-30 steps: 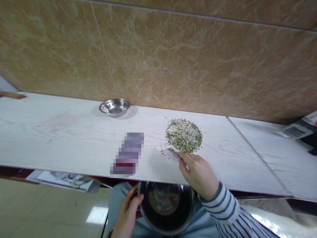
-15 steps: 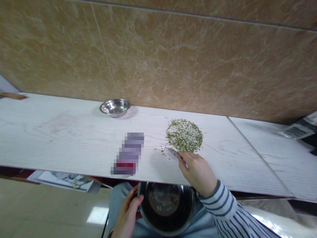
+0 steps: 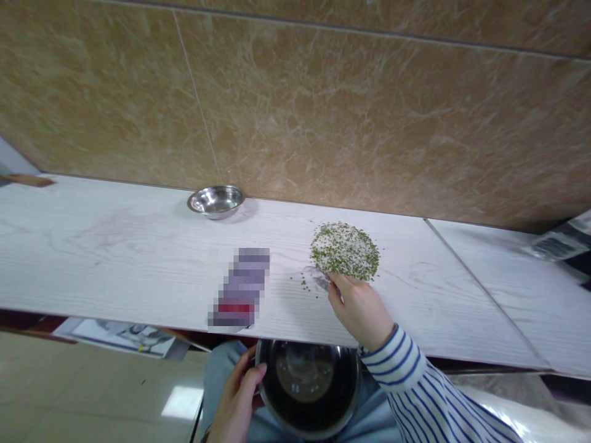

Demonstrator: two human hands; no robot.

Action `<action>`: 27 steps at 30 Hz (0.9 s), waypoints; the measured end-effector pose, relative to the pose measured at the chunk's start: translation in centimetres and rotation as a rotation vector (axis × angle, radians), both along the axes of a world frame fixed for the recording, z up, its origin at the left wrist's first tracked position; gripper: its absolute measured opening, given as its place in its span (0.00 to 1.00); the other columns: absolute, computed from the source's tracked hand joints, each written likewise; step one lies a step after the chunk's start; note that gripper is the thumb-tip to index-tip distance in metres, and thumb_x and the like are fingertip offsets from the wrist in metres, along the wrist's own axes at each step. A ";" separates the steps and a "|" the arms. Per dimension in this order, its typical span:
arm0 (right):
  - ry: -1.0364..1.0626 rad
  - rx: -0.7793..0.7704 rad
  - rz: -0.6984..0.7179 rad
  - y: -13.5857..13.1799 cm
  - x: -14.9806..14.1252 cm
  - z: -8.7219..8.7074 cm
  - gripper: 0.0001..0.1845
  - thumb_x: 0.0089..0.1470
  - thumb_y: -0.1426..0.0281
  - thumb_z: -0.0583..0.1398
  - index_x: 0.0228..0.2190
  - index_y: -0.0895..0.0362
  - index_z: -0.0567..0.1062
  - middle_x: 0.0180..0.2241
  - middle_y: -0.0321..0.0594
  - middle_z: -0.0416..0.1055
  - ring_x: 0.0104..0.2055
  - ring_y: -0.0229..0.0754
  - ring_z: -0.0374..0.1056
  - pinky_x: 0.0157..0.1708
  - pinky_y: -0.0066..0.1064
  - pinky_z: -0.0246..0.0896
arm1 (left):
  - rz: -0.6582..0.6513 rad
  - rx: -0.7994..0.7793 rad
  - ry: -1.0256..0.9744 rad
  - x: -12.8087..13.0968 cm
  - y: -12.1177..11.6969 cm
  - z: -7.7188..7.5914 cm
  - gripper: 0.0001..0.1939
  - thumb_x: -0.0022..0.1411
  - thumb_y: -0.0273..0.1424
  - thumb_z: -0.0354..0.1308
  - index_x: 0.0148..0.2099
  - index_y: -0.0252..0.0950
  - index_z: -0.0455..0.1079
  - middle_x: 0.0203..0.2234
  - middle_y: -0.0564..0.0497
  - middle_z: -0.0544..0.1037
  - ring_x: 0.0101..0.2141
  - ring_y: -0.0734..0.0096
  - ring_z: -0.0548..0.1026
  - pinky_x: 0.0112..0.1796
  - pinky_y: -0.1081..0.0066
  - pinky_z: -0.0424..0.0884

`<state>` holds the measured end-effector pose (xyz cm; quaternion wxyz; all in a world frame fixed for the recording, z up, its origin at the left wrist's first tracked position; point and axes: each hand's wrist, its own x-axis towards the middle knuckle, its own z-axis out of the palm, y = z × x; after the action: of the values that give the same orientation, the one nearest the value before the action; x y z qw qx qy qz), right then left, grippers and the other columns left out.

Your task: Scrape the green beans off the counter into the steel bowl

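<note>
My right hand (image 3: 360, 307) is closed on a clear plastic scoop (image 3: 316, 278), whose front end lies over the near left edge of a round heap of green beans and white grains (image 3: 345, 249). A few loose green beans (image 3: 303, 283) are scattered left of the scoop. Below the table edge, my left hand (image 3: 242, 384) grips the left side of a dark round pot (image 3: 308, 394) resting on my lap. The pot's inside shows a lighter disc at the bottom; what it holds, if anything, I cannot make out.
A shallow metal bowl (image 3: 216, 202) stands near the wall on the white table (image 3: 124, 246). Left of the heap lies a blurred-out rectangular object (image 3: 240, 286). A partly open drawer (image 3: 120, 335) shows under the front edge. Dark and clear packaging (image 3: 561, 243) is at the far right.
My right hand and the scoop have moved slightly left and away from me, closer against the heap's edge. My left hand and the pot have stayed nearly still.
</note>
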<state>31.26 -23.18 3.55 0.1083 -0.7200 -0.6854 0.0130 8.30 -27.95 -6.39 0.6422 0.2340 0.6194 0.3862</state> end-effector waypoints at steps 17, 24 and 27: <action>0.053 0.011 0.067 0.1 0.2 -0.4 0.15 0.64 0.74 0.52 0.44 0.58 0.77 0.39 0.44 0.80 0.41 0.44 0.76 0.43 0.31 0.65 | -0.003 0.017 -0.010 -0.2 0.2 -0.7 0.29 0.52 0.43 0.62 0.54 0.37 0.71 0.47 0.41 0.81 0.45 0.49 0.78 0.32 0.63 0.73; -0.025 -0.046 0.023 2.0 -1.1 0.5 0.16 0.65 0.73 0.51 0.48 0.58 0.75 0.43 0.45 0.79 0.43 0.45 0.76 0.43 0.30 0.64 | -0.010 0.013 -0.016 -0.7 0.4 -0.8 0.25 0.53 0.40 0.62 0.53 0.39 0.72 0.47 0.42 0.81 0.45 0.49 0.78 0.32 0.63 0.73; -0.064 -0.031 0.013 2.4 -1.5 0.6 0.16 0.65 0.72 0.50 0.47 0.57 0.75 0.41 0.46 0.80 0.42 0.44 0.76 0.42 0.30 0.63 | 0.002 0.011 -0.015 -0.7 0.3 -0.5 0.24 0.53 0.40 0.62 0.53 0.39 0.73 0.45 0.42 0.82 0.45 0.49 0.78 0.32 0.63 0.74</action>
<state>29.72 -20.75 4.13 0.0749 -0.7170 -0.6930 0.0011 7.65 -27.65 -6.91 0.6449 0.2341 0.6128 0.3922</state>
